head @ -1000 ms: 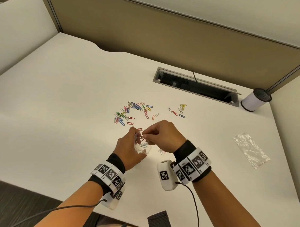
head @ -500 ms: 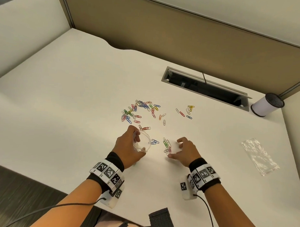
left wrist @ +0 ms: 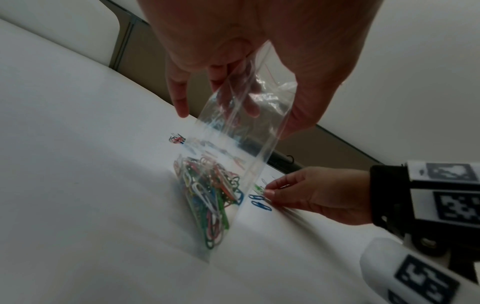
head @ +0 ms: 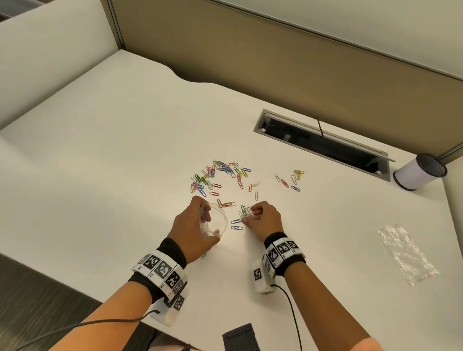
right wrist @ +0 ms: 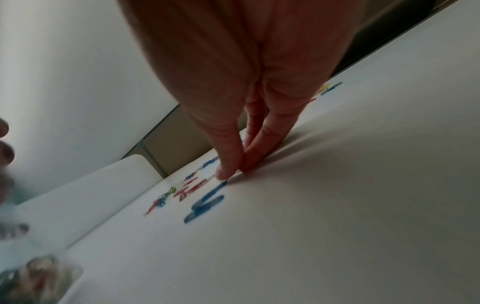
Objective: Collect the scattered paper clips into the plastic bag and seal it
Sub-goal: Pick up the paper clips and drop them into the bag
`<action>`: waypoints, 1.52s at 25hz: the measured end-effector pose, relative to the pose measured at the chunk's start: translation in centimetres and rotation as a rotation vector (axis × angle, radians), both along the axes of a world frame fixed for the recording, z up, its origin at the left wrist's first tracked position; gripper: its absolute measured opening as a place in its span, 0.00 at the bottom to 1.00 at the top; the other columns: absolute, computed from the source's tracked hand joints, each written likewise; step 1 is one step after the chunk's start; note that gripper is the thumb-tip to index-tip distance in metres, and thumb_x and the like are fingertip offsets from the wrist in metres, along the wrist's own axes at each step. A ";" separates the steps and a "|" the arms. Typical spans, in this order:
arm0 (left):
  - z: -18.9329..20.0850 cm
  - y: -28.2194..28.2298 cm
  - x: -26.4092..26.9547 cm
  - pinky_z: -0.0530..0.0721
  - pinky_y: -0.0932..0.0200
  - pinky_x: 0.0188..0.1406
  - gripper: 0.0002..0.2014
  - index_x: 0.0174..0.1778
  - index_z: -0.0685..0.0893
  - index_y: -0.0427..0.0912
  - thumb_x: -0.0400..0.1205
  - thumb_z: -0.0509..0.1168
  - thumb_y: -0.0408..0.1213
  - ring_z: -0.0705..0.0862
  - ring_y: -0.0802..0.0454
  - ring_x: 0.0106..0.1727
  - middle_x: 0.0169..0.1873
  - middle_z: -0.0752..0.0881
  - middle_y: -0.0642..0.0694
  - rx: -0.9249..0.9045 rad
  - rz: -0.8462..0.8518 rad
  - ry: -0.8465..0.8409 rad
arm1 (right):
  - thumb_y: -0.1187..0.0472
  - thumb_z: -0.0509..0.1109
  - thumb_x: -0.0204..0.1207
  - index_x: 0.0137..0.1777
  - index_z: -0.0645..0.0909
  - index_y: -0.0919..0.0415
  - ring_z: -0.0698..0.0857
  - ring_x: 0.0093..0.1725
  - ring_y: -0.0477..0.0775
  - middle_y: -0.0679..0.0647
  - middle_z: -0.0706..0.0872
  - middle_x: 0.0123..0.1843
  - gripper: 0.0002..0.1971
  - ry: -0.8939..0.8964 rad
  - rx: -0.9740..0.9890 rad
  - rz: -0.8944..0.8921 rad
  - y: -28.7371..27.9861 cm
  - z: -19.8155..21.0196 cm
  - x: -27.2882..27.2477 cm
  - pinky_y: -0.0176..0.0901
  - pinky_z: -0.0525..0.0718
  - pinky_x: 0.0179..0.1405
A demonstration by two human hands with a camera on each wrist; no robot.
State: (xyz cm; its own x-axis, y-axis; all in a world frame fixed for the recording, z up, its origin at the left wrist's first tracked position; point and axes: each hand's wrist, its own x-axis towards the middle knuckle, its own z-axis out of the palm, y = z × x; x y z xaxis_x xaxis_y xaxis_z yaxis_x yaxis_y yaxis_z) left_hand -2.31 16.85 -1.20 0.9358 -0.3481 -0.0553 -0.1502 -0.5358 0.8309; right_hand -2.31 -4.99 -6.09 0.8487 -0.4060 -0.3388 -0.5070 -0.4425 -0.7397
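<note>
My left hand [head: 194, 226] grips the mouth of a clear plastic bag [head: 216, 222] and holds it upright on the white desk [head: 120, 171]. In the left wrist view the bag [left wrist: 241, 144] holds several coloured clips [left wrist: 207, 193] at its bottom. Just right of it, my right hand [head: 250, 215] pinches a small bunch of green and pale paper clips [head: 244, 210] on the desk. Two blue clips [head: 236, 224] lie beside its thumb, also seen as blue clips [right wrist: 205, 203] in the right wrist view. Many loose clips [head: 220, 175] lie further back, and a few more clips [head: 290, 178] to the right.
A second, flat plastic bag [head: 406, 255] lies at the right of the desk. A white cylinder with a black top [head: 419, 171] stands at the back right beside a cable slot [head: 323, 144]. Partition walls close off the back and left.
My right hand left the bag's mouth, dropped to the desk on the right, and its fingers have now closed on a bunch of clips. The left hand still holds the bag.
</note>
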 end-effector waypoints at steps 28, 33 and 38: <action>-0.1 -1.0 0.4 0.83 0.53 0.45 0.25 0.52 0.70 0.46 0.66 0.78 0.34 0.82 0.52 0.45 0.40 0.81 0.51 -0.041 0.020 0.030 | 0.64 0.56 0.87 0.75 0.75 0.58 0.74 0.76 0.59 0.56 0.70 0.81 0.19 0.053 -0.491 0.704 0.4 0.0 -2.1 0.47 0.74 0.72; -0.3 -1.3 -0.1 0.82 0.55 0.44 0.26 0.52 0.70 0.47 0.66 0.78 0.35 0.81 0.54 0.46 0.41 0.81 0.52 -0.042 -0.003 0.037 | 0.68 0.60 0.82 0.53 0.85 0.64 0.85 0.51 0.63 0.59 0.85 0.52 0.11 0.005 -0.578 0.667 0.5 0.1 -1.7 0.52 0.82 0.50; -0.4 -1.1 -0.3 0.84 0.53 0.45 0.25 0.52 0.70 0.49 0.66 0.77 0.37 0.82 0.52 0.46 0.41 0.81 0.53 -0.026 -0.018 0.039 | 0.64 0.66 0.80 0.53 0.83 0.62 0.83 0.49 0.57 0.56 0.83 0.52 0.07 -0.005 -0.408 0.506 0.0 0.9 -2.2 0.41 0.78 0.48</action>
State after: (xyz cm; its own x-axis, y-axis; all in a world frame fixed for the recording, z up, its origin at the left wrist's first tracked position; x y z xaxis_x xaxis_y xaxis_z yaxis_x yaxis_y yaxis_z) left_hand -2.57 15.77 -1.57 0.9266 -0.3669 -0.0819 -0.1274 -0.5114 0.8499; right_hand -4.48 -4.99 -5.22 0.9702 -0.0507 -0.2371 -0.1588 -0.8719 -0.4632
